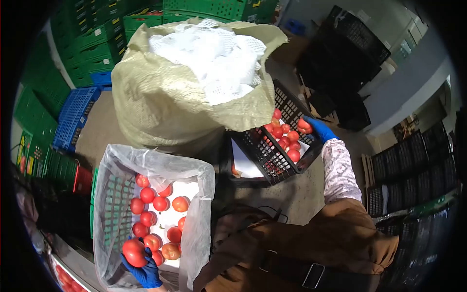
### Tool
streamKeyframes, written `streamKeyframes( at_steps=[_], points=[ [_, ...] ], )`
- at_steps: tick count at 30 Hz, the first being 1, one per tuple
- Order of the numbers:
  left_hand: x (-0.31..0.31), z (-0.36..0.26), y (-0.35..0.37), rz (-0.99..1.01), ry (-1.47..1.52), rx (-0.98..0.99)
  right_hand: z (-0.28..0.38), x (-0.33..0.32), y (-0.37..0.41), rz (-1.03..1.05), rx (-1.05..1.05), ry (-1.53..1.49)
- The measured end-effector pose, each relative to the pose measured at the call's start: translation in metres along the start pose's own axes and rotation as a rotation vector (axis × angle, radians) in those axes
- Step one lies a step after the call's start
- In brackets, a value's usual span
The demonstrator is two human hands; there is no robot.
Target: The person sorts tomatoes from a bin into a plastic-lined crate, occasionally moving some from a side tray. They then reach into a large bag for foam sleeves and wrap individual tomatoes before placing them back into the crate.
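Observation:
My left hand (146, 273), in a blue glove, is closed around a large red tomato (134, 252) over the near end of a plastic-lined green crate (116, 204). Several more tomatoes (161, 203) lie on the white bottom of that crate. On the right, my right hand (318, 129), also blue-gloved, grips a tomato (304, 126) at the edge of a black crate (282, 164). Inside the black crate are several red tomatoes (290, 139). Part of that crate is hidden behind the big sack.
A large woven sack (160, 102) full of white foam netting (209, 53) stands ahead, between the crates. Green crates (95, 48) are stacked behind, with a blue pallet (75, 117) at left. Black crates (408, 170) stand at right. More tomatoes (68, 280) show bottom left.

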State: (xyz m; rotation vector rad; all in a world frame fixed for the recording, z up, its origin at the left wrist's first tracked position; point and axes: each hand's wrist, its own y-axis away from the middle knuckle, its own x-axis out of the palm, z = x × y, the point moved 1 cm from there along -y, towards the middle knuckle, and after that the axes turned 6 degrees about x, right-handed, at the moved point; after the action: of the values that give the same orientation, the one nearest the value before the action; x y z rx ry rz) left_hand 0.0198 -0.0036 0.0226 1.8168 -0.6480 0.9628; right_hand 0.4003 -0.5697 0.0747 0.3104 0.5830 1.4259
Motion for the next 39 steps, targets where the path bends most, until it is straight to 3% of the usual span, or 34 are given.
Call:
streamKeyframes(
  at_steps=[1,3,4,6,7,8,9,10,12,14,15,16,17,19,20,22,24,25,27,28,29,30,31,32,34,35,37,39],
  points=[
    [-0.001,0.004,-0.003,-0.082,-0.058,0.095,-0.019,-0.02,-0.022,-0.006,0.003,-0.008],
    [0.004,0.008,0.0,-0.186,-0.09,0.19,-0.035,-0.035,-0.045,-0.718,-0.257,1.175],
    [-0.003,0.013,-0.003,-0.199,-0.089,0.207,-0.036,-0.027,-0.048,-0.697,-0.264,1.18],
    [-0.026,0.016,-0.004,0.015,-1.219,0.915,0.002,0.046,0.001,-0.276,-0.354,1.118],
    [-0.021,0.011,0.001,0.041,-1.54,0.967,0.014,0.083,0.022,0.148,-0.246,0.76],
    [-0.009,0.005,0.002,0.053,-1.871,0.983,0.036,0.133,0.065,0.475,-0.231,0.68],
    [-0.004,0.001,0.003,0.005,-1.84,0.963,0.032,0.172,0.083,0.69,-0.335,0.602],
    [0.002,0.0,0.005,-0.037,-1.807,0.946,0.053,0.217,0.13,0.825,-0.186,0.69],
    [0.012,-0.006,0.013,-0.031,-1.699,0.974,0.05,0.284,0.166,1.19,-0.23,0.705],
    [0.02,-0.009,0.018,-0.091,-1.523,0.95,0.039,0.352,0.185,1.31,-0.686,1.068],
    [0.008,-0.018,0.016,-0.065,-1.702,1.011,0.01,0.384,0.178,1.369,-0.941,0.902],
    [0.009,-0.02,0.02,-0.103,-1.694,1.02,-0.015,0.417,0.167,1.447,-0.767,0.984],
    [0.015,-0.018,0.022,-0.125,-1.566,0.981,-0.029,0.437,0.169,1.383,-0.762,1.043],
    [0.007,-0.024,0.021,-0.142,-1.44,0.952,-0.079,0.469,0.138,1.27,-1.193,1.405],
    [-0.002,-0.026,0.018,-0.172,-1.43,0.962,-0.121,0.484,0.099,1.308,-1.399,1.611],
    [-0.017,-0.028,0.01,-0.145,-1.002,0.835,-0.178,0.482,0.064,0.97,-1.637,1.774],
    [-0.015,-0.03,0.011,-0.151,-1.025,0.877,-0.176,0.472,0.071,1.224,-1.702,1.549],
    [-0.014,-0.03,0.011,-0.128,-0.992,0.887,-0.176,0.478,0.073,1.241,-1.711,1.553],
    [-0.022,-0.032,0.007,-0.034,-0.893,0.891,-0.167,0.495,0.082,1.534,-1.375,1.817],
    [-0.025,-0.032,0.005,-0.043,-0.884,0.902,-0.161,0.504,0.087,1.541,-1.387,1.825],
    [-0.027,-0.031,0.003,-0.021,-0.724,0.824,-0.145,0.51,0.105,1.636,-0.627,1.549],
    [-0.028,-0.03,0.001,0.003,-0.567,0.743,-0.133,0.511,0.119,1.575,0.069,1.189],
    [-0.028,-0.03,0.002,0.003,-0.566,0.747,-0.127,0.51,0.123,1.444,0.413,0.974],
    [-0.027,-0.029,0.003,0.015,-0.614,0.727,-0.104,0.512,0.15,1.505,0.438,0.991],
    [-0.022,-0.027,0.005,0.038,-0.667,0.709,-0.081,0.514,0.181,1.571,0.678,0.65],
    [-0.018,-0.026,0.007,0.042,-0.767,0.7,-0.078,0.515,0.183,1.571,0.671,0.643],
    [-0.015,-0.024,0.008,0.05,-0.874,0.69,-0.076,0.516,0.187,1.621,0.863,0.522],
    [-0.022,-0.022,0.001,0.138,-0.17,0.484,-0.069,0.513,0.203,1.56,0.825,0.482]
  ],
)
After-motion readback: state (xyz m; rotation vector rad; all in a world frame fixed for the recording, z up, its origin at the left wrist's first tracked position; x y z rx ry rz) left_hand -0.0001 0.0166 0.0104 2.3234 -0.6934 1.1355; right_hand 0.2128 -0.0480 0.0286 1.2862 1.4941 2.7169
